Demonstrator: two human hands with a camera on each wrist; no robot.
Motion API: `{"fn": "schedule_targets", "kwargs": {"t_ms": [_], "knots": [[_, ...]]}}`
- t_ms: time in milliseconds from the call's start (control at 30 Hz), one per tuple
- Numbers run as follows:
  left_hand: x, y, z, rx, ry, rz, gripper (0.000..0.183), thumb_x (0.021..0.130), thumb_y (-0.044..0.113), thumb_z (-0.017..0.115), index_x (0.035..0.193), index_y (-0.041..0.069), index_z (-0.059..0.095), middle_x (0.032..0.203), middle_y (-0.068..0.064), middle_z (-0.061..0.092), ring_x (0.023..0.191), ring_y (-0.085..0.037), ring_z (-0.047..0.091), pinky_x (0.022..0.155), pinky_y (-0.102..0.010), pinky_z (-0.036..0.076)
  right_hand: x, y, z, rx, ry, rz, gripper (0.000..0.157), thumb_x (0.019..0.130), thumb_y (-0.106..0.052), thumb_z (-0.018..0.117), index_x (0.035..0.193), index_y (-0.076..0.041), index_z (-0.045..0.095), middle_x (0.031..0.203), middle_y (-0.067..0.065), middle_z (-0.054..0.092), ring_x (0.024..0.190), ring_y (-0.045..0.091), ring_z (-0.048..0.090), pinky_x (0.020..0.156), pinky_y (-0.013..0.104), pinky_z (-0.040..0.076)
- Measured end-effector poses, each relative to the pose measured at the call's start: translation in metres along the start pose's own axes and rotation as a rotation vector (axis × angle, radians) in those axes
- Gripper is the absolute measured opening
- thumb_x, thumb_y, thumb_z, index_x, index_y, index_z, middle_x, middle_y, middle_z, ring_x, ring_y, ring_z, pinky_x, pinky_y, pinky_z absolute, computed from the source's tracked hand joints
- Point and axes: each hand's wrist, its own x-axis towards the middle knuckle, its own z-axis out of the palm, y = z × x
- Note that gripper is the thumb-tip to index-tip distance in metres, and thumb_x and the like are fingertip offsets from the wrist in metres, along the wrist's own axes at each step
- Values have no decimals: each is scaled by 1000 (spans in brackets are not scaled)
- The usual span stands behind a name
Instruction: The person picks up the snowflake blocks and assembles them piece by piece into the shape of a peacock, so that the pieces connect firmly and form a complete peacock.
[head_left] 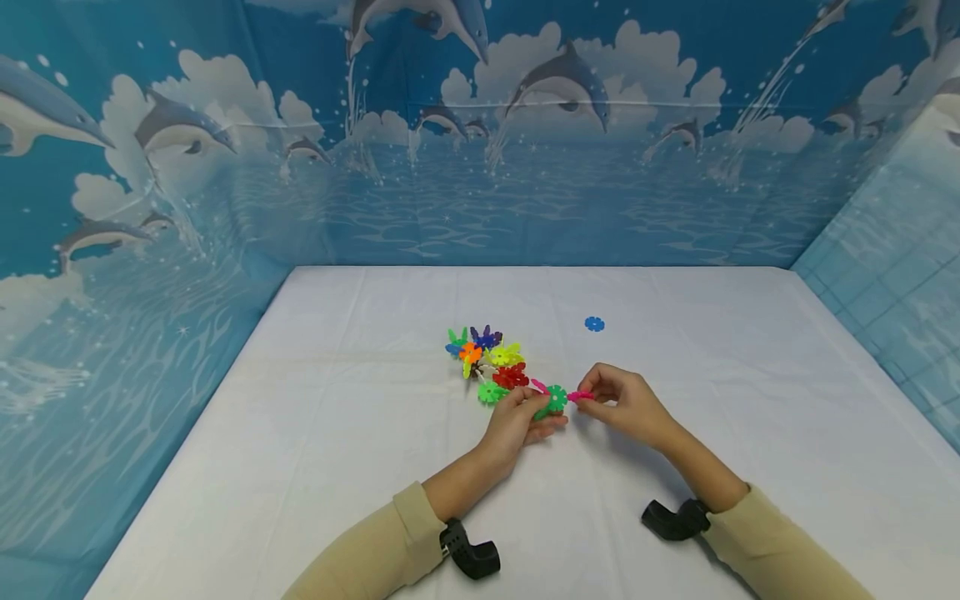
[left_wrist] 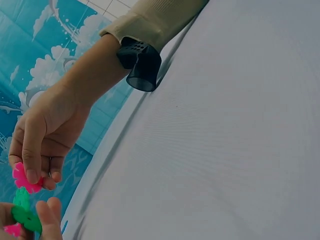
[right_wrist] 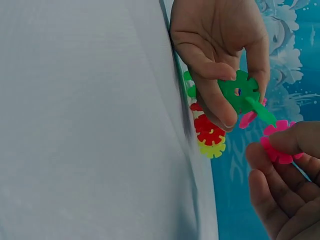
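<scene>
Near the middle of the white table, my left hand (head_left: 513,427) pinches green notched plastic discs (head_left: 557,398) between thumb and fingers. My right hand (head_left: 626,404) pinches a pink notched disc (right_wrist: 281,127) at the edge of a green one; whether their slots are joined I cannot tell. Another pink disc (head_left: 539,386) shows just past the left fingers. Beyond that hand lies a cluster of joined discs, among them a red disc (head_left: 511,377), a light green disc (head_left: 491,392), a yellow disc (head_left: 507,356), an orange disc (head_left: 471,352) and a purple disc (head_left: 486,337).
A loose blue disc (head_left: 595,323) lies farther back on the white tablecloth (head_left: 337,467), right of the cluster. Dolphin-printed curtains (head_left: 450,200) surround the table at the back and sides. Black wrist devices (head_left: 476,560) sit at both cuffs.
</scene>
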Motion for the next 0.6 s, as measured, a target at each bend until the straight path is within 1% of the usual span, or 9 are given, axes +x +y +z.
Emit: {"fn": "schedule_targets", "kwargs": {"t_ms": [67, 133, 233, 333, 433, 600], "knots": [[0, 0, 0, 10, 3, 1, 11, 98, 17, 58, 94, 8, 52, 93, -10, 70, 91, -25, 71, 71, -24, 56, 0, 0, 1, -15, 5, -20, 14, 83, 5, 73, 87, -3, 62, 85, 3, 65, 74, 11, 62, 71, 21, 53], [1, -1, 0, 29, 5, 14, 11, 97, 15, 58, 92, 7, 54, 93, -8, 69, 90, -25, 71, 72, -25, 56, 0, 1, 1, -37, 3, -47, 12, 83, 5, 73, 86, -2, 63, 85, 3, 67, 75, 11, 62, 71, 23, 54], [1, -3, -1, 45, 7, 31, 11, 95, 12, 59, 88, 4, 58, 90, -4, 66, 87, -22, 69, 77, -28, 56, -1, 1, 1, -78, 2, -104, 13, 82, 6, 74, 83, -4, 66, 83, 3, 68, 73, 11, 62, 70, 26, 54], [2, -3, -2, 40, 0, 42, 11, 94, 8, 60, 87, 0, 61, 86, -3, 62, 85, -18, 66, 82, -30, 55, -2, 1, 2, -122, 9, -152, 18, 79, 7, 77, 79, -8, 67, 79, 1, 69, 71, 9, 62, 68, 27, 54], [1, -2, -3, 31, -7, 39, 11, 94, 7, 60, 92, -4, 63, 85, -2, 63, 84, -18, 67, 83, -31, 55, -3, 0, 3, -144, 19, -197, 22, 76, 9, 78, 78, -10, 68, 76, -2, 69, 69, 7, 61, 66, 26, 53], [1, -1, -4, 33, -12, 33, 20, 95, 6, 59, 104, -11, 64, 87, -4, 66, 87, -20, 69, 84, -32, 54, -3, -3, 6, -183, 49, -282, 27, 72, 13, 77, 76, -11, 68, 75, -7, 67, 67, 5, 61, 62, 23, 52]]}}
